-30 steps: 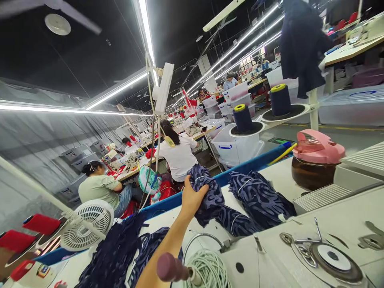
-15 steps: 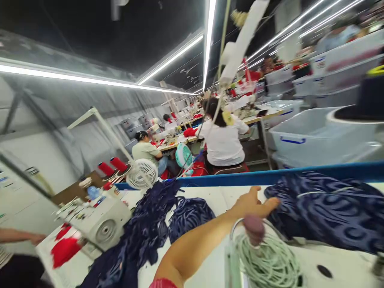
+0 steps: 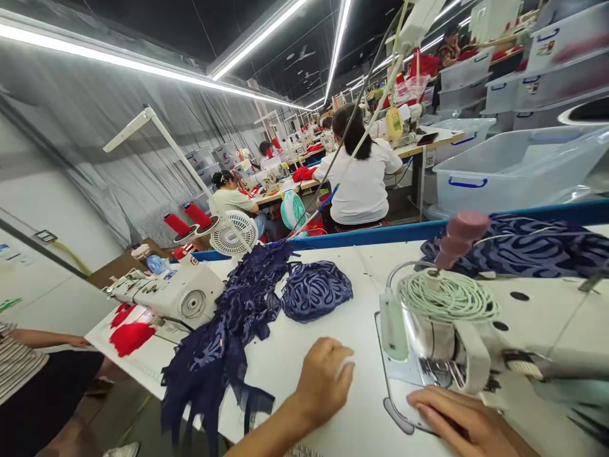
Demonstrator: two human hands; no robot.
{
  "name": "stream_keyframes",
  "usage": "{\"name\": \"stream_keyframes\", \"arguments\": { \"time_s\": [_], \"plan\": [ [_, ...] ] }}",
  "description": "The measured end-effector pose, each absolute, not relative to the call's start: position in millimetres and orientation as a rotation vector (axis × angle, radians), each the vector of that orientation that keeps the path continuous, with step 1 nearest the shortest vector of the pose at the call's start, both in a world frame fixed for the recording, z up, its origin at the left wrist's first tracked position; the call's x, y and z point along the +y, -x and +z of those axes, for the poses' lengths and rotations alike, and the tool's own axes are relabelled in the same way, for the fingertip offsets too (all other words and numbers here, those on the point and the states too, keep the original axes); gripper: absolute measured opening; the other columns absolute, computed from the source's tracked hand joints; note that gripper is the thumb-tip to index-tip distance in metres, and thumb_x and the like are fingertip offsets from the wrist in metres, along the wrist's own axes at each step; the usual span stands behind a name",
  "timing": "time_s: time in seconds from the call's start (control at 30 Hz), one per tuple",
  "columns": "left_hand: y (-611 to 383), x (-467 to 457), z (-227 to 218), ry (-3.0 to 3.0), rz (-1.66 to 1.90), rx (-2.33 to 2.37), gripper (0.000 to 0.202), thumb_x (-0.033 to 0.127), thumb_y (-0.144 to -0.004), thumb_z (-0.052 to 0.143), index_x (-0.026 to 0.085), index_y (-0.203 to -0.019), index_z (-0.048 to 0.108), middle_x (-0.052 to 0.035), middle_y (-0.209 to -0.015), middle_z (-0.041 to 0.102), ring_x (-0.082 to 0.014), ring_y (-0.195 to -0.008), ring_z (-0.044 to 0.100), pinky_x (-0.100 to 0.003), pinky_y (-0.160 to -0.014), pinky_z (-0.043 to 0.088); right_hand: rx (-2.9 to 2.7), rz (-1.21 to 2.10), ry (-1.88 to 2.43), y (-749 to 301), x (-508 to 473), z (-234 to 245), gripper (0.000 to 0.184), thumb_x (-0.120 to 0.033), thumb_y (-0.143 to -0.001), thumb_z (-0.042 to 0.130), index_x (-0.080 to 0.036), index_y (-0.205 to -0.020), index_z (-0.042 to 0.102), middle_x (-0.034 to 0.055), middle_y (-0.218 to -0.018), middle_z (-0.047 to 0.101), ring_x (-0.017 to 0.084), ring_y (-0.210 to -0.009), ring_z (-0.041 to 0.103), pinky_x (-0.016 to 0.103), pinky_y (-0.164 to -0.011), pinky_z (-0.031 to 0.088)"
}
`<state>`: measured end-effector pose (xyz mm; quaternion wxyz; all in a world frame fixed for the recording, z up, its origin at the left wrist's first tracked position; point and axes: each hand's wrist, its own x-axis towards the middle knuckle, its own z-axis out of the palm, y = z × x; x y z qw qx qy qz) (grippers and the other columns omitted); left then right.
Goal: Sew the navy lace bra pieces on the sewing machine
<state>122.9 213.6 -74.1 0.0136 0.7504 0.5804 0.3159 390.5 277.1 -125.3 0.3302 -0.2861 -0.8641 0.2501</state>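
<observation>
The patterned navy bundle is laid on the tabletop beyond the left hand, its long axis set roughly crosswise. Just left of it, navy strips are heaped obliquely, from near left to far right. The left hand is loosely curled; whether anything is held cannot be told. The right hand is unclenched, fingers extended beside the sewing machine.

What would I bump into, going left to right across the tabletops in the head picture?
Red cloth → navy strips → left hand → right hand.
</observation>
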Motion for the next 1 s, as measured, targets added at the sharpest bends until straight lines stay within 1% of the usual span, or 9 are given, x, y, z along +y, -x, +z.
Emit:
{"name": "stream_keyframes", "arguments": {
  "time_s": [0.13, 0.2, 0.3, 0.43, 0.57, 0.63, 0.7, 0.83, 1.0],
  "plan": [
    [-103.7, 277.0, -56.4, -2.219, 0.975, 1.973, 0.019, 0.014, -0.096, 0.056, 0.021, -0.107, 0.071, -0.0075, -0.104, 0.068, -0.0216, -0.102, 0.064, -0.038, -0.096, 0.052, -2.26, 0.647, 0.784, -386.2, 273.1, -110.4, 0.035, -0.042, -0.103, 0.045, -0.027, -0.092, 0.074, 0.0032, -0.09, 0.078, 0.02, -0.079, 0.074, 0.027, -0.071, 0.06],
    [-97.1, 307.7, -55.1, -2.129, 0.972, 2.074, 0.019, 0.017, -0.093, 0.065, 0.021, -0.111, 0.07, -0.0093, -0.112, 0.066, -0.0258, -0.112, 0.06, -0.044, -0.102, 0.05, -2.262, 0.645, 0.812, -386.7, 267.7, -106.4, 0.035, -0.043, -0.103, 0.043, -0.027, -0.094, 0.073, 0.0038, -0.091, 0.077, 0.02, -0.079, 0.073, 0.028, -0.07, 0.059],
    [-91.6, 335.3, -62.5, -2.006, 0.935, 2.148, 0.024, 0.023, -0.089, 0.075, 0.017, -0.111, 0.068, -0.0102, -0.115, 0.065, -0.0281, -0.113, 0.061, -0.049, -0.099, 0.052, -2.252, 0.667, 0.847, -388.3, 261.9, -102.3, 0.036, -0.044, -0.103, 0.043, -0.027, -0.094, 0.073, 0.0041, -0.092, 0.076, 0.021, -0.08, 0.073, 0.029, -0.07, 0.058],
    [-79.4, 343.4, -67.6, -1.918, 0.964, 2.11, 0.032, 0.036, -0.099, 0.064, 0.016, -0.124, 0.062, -0.0092, -0.124, 0.064, -0.0222, -0.106, 0.066, -0.044, -0.091, 0.058, -2.248, 0.717, 0.859, -389.4, 261.8, -101.1, 0.037, -0.045, -0.103, 0.041, -0.028, -0.093, 0.072, 0.0044, -0.092, 0.076, 0.022, -0.081, 0.072, 0.029, -0.07, 0.057],
    [-55.4, 332.2, -44.2, -1.872, 1.148, 2.076, 0.032, 0.037, -0.1, 0.062, 0.016, -0.124, 0.062, -0.0093, -0.122, 0.065, -0.0218, -0.104, 0.066, -0.042, -0.089, 0.058, -2.252, 0.778, 0.876, -389.9, 263.7, -104.9, 0.037, -0.047, -0.103, 0.041, -0.028, -0.096, 0.072, 0.0044, -0.096, 0.076, 0.022, -0.086, 0.071, 0.031, -0.074, 0.056],
    [-52.4, 317.8, -30.2, -1.889, 1.24, 2.035, 0.024, 0.032, -0.104, 0.052, 0.014, -0.113, 0.064, -0.0093, -0.114, 0.066, -0.0213, -0.101, 0.065, -0.04, -0.088, 0.057, -2.243, 0.795, 0.885, -389.2, 263.7, -105.5, 0.037, -0.047, -0.103, 0.041, -0.027, -0.097, 0.072, 0.0046, -0.098, 0.076, 0.023, -0.087, 0.071, 0.032, -0.075, 0.056],
    [-64.7, 296.5, -25.8, -1.967, 1.263, 1.922, 0.026, 0.026, -0.105, 0.043, 0.014, -0.098, 0.066, -0.009, -0.106, 0.066, -0.0205, -0.1, 0.064, -0.037, -0.089, 0.055, -2.231, 0.802, 0.88, -388.0, 263.9, -104.1, 0.037, -0.047, -0.102, 0.043, -0.027, -0.096, 0.073, 0.0053, -0.098, 0.077, 0.023, -0.087, 0.072, 0.033, -0.075, 0.056],
    [-124.5, 241.7, -53.9, -2.191, 1.059, 1.552, 0.019, 0.024, -0.097, 0.06, 0.02, -0.08, 0.067, -0.0038, -0.099, 0.07, -0.0181, -0.097, 0.066, -0.031, -0.09, 0.053, -2.202, 0.827, 0.898, -392.5, 266.1, -97.2, 0.039, -0.048, -0.102, 0.043, -0.025, -0.096, 0.074, 0.0056, -0.094, 0.077, 0.022, -0.083, 0.071, 0.031, -0.073, 0.056],
    [-170.3, 196.7, -86.9, -2.36, 0.914, 1.528, 0.009, 0.023, -0.097, 0.061, 0.021, -0.096, 0.07, -0.0079, -0.11, 0.071, -0.0251, -0.104, 0.064, -0.041, -0.089, 0.051, -2.187, 0.716, 1.008, -419.8, 257.1, -90.5, 0.033, -0.041, -0.103, 0.044, -0.025, -0.104, 0.072, 0.0058, -0.099, 0.075, 0.021, -0.086, 0.071, 0.031, -0.075, 0.055]
  ]
}}
